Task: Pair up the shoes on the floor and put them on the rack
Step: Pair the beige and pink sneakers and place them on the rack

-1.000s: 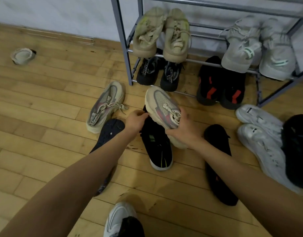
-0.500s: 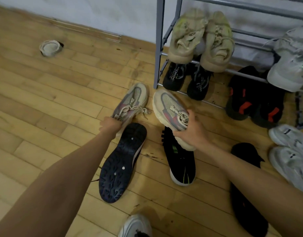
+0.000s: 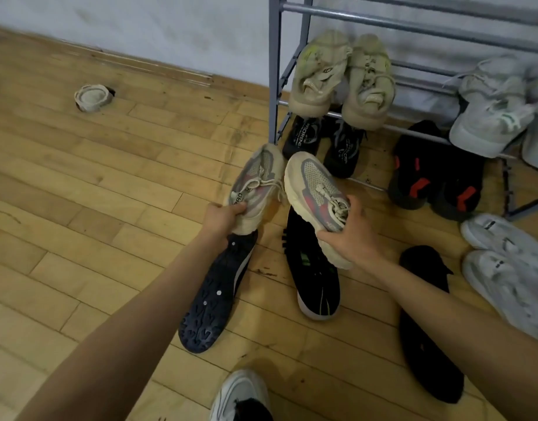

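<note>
My left hand [image 3: 222, 218] grips the heel end of a beige and grey sneaker [image 3: 257, 180], lifted off the floor with its toe pointing at the rack. My right hand [image 3: 349, 238] holds the matching beige sneaker with a red side patch [image 3: 313, 189] by its heel and laces, just right of the first. Both shoes hang side by side in front of the grey metal rack [image 3: 275, 71]. On the rack sit a beige pair [image 3: 340, 74], a black pair [image 3: 325, 141], a black and red pair [image 3: 434, 177] and a pale grey pair [image 3: 492, 110].
On the wooden floor below my hands lie an upturned dark-soled shoe [image 3: 219, 290] and a black shoe with green marks [image 3: 314, 268]. Another black shoe [image 3: 428, 320] and a white pair [image 3: 510, 262] lie at the right. A small round object [image 3: 93, 97] sits near the wall.
My left hand took hold of the beige sneaker on the floor and lifted it beside the one in my right hand. The view shifted left.
</note>
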A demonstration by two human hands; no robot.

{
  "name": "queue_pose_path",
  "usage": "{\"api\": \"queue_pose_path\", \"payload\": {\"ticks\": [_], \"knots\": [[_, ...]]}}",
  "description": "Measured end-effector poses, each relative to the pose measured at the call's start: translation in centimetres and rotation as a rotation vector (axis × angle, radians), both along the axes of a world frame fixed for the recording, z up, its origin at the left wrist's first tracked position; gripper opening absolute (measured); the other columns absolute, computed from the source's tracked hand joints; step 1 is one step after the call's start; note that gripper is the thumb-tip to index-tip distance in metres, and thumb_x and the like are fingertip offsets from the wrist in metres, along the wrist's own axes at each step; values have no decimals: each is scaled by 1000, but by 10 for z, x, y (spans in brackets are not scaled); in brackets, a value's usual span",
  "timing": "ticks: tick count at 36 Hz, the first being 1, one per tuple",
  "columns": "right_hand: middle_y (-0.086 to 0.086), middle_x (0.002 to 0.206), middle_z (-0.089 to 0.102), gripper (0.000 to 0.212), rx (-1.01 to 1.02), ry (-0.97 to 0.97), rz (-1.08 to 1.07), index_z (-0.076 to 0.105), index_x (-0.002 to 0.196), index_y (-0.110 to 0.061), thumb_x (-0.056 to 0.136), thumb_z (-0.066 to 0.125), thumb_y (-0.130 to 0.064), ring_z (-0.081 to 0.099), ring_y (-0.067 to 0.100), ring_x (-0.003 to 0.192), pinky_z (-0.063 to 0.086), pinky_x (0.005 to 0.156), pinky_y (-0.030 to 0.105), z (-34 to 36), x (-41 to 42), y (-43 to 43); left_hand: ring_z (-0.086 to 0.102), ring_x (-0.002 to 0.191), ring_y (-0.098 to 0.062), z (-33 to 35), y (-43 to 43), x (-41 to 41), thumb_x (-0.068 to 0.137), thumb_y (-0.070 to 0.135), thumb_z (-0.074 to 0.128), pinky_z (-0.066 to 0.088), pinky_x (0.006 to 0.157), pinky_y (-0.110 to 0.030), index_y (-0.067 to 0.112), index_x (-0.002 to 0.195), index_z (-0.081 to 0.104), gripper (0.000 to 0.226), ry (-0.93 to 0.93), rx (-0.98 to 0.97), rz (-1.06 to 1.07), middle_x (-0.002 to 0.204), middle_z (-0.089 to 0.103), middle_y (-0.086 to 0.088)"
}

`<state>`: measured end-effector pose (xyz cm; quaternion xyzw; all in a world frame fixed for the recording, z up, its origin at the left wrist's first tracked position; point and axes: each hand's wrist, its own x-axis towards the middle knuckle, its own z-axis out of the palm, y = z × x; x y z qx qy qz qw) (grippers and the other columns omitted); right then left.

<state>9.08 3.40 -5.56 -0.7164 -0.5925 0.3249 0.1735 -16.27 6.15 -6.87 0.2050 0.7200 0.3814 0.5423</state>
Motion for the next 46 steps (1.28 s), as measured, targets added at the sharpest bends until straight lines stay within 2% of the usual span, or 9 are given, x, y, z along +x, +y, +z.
{"api": "queue_pose_path", "payload": {"ticks": [8, 11, 19, 27, 30, 34, 39, 43, 46], "knots": [[2, 126, 50, 89, 18, 95, -168, 24, 136, -26, 64, 75, -42, 57, 26, 104, 50, 78, 37, 12, 48, -41, 57, 115, -29, 4, -57, 86, 76, 34, 76, 48, 100, -46, -1, 134, 40, 77, -144, 19, -86, 127, 57, -13], [2, 124, 51, 87, 24, 90, -234, 26, 136, -25, 67, 75, -42, 57, 24, 101, 44, 73, 31, 11, 72, -58, 59, 93, -13, 7, -69, 121, 76, 38, 75, 53, 73, -29, 14, 121, 39, 62, -128, 28, -113, 105, 57, 1], [5, 135, 46, 94, -12, 104, -364, 25, 143, -17, 68, 78, -38, 51, 27, 118, 42, 81, 31, 7, 126, -88, 48, 80, -7, 0, -94, 206, 90, 44, 57, 41, 62, -23, 6, 131, 30, 62, 0, -20, -285, 95, 49, 3], [4, 128, 51, 86, -49, 180, -361, 33, 136, -14, 67, 78, -36, 54, 25, 114, 48, 88, 38, 6, 125, -85, 38, 129, -35, 4, -102, 230, 98, 48, 36, 38, 104, -42, 5, 146, 22, 65, 237, -144, -590, 150, 24, -15], [5, 130, 50, 89, -131, 206, -361, 28, 139, -15, 69, 74, -44, 52, 26, 115, 46, 85, 37, 10, 121, -80, 57, 91, -22, 5, -107, 225, 100, 43, 33, 51, 79, -35, 5, 126, 50, 49, 192, -210, -726, 109, 57, -9], [4, 123, 53, 83, -154, 238, -352, 29, 136, -16, 72, 72, -44, 54, 21, 101, 43, 77, 32, 16, 113, -76, 47, 63, -12, 8, -110, 220, 101, 27, 33, 39, 55, -23, 14, 79, 56, 34, 183, -143, -766, 74, 52, -1], [0, 115, 55, 81, -132, 245, -339, 31, 131, -19, 69, 73, -47, 58, 21, 101, 50, 81, 35, 15, 96, -73, 58, 110, -18, 17, -100, 214, 99, 46, 35, 47, 98, -38, 13, 128, 55, 48, -21, 102, -554, 119, 61, -2], [-9, 102, 56, 69, -216, 439, -292, 32, 133, -23, 79, 67, -47, 56, 5, 85, 46, 64, 22, 15, 82, -68, 61, 114, -20, 18, -93, 204, 88, 48, 57, 49, 99, -42, 19, 138, 45, 59, -251, 58, -558, 128, 61, -3], [0, 121, 58, 47, -320, 672, -301, 39, 137, -23, 95, 50, -40, 58, 15, 96, 50, 83, 34, 16, 76, -64, 65, 106, -25, 14, -88, 187, 90, 26, 62, 55, 89, -40, 11, 135, 48, 49, -272, 83, -492, 121, 66, -10]]}}
